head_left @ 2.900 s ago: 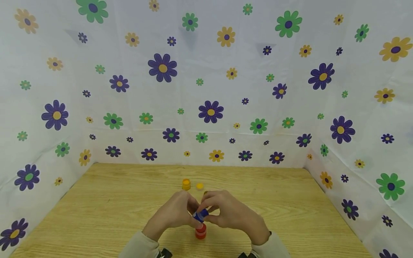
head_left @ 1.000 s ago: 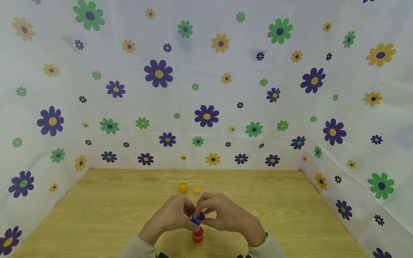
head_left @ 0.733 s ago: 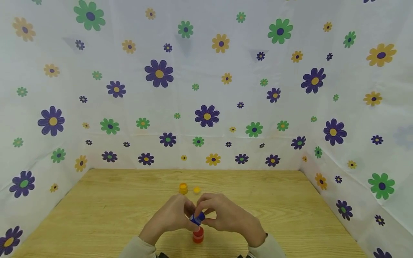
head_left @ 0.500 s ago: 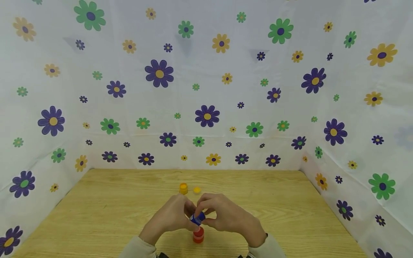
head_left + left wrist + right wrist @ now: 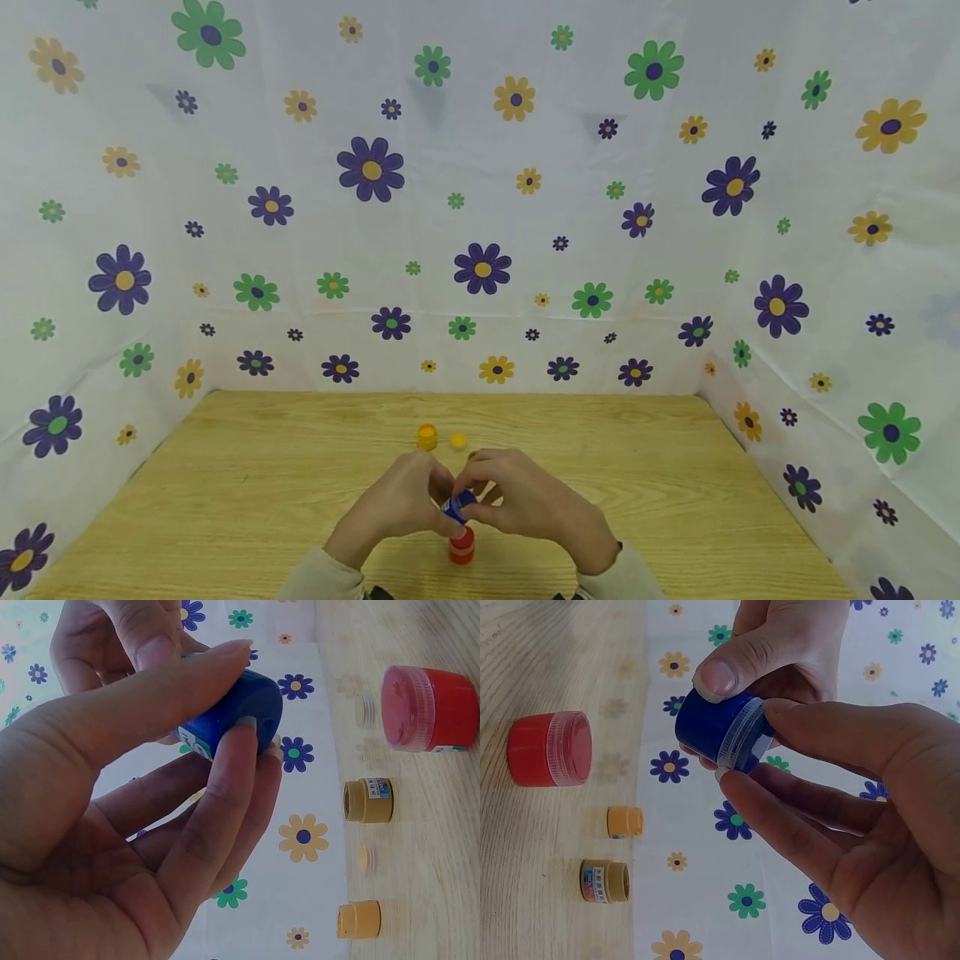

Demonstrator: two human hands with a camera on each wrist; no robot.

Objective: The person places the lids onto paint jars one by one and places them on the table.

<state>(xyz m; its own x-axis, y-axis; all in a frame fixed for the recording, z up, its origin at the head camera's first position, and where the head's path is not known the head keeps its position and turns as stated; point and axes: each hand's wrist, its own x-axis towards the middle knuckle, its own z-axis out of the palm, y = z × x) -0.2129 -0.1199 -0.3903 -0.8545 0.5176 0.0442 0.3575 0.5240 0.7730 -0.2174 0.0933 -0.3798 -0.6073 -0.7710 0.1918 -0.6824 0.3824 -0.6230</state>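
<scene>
A small blue paint jar (image 5: 456,505) is held tilted above the table between both hands. My left hand (image 5: 405,496) grips its body with the thumb on one side and fingers on the other. My right hand (image 5: 532,504) pinches the clear ridged lid (image 5: 742,736) between thumb and fingertips; the lid sits on the jar. Directly below the hands stands a red paint jar (image 5: 462,547) with its lid on. Farther back, an uncapped ochre jar (image 5: 367,800) is mostly hidden behind my right hand in the head view.
An uncapped yellow jar (image 5: 427,437) stands toward the back of the wooden table (image 5: 262,483), with a yellow lid (image 5: 458,441) lying beside it. Another lid (image 5: 365,711) lies near the ochre jar. A flower-print white sheet (image 5: 315,233) encloses the table's back and sides.
My right thumb and fingers have shifted their pinch around the lid. The left hand and the blue jar stay nearly still over the last second. The head view tilted slightly earlier.
</scene>
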